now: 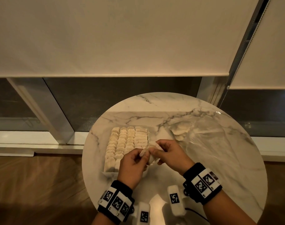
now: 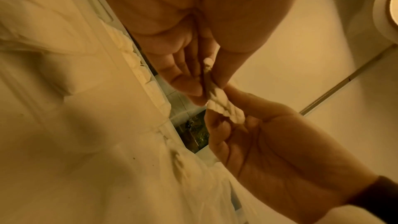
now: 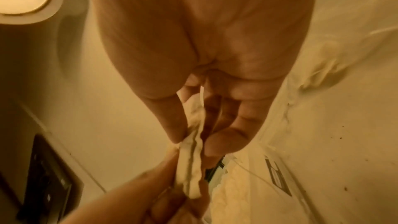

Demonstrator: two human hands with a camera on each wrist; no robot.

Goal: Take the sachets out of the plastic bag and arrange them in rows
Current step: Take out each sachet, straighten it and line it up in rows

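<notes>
Sachets, small pale cream crinkled paper ones (image 1: 122,143), stand packed in four rows in a shallow clear plastic tray (image 1: 108,173) on the left part of my round white marble-patterned table (image 1: 235,159). The rows run away from me, and the near right corner of the tray is hidden under my hands.

My left hand (image 1: 132,166) hovers over that near end of the tray, its thumb and fingers curled and pinching one end of a small bunch of the same cream sachets (image 2: 224,106). In the left wrist view the bunch runs across from my left fingertips (image 2: 193,89) into my other hand.

My right hand (image 1: 170,155) meets it just beside, thumb and fingers (image 3: 224,140) pressed together on the other end of the bunch (image 3: 191,168). I cannot tell how many sachets are in it.

Further right and farther back lies the crumpled clear plastic bag (image 1: 208,135), flat on the marble, with a few more pale sachets showing through its left end (image 1: 180,132). It is apart from both hands.
</notes>
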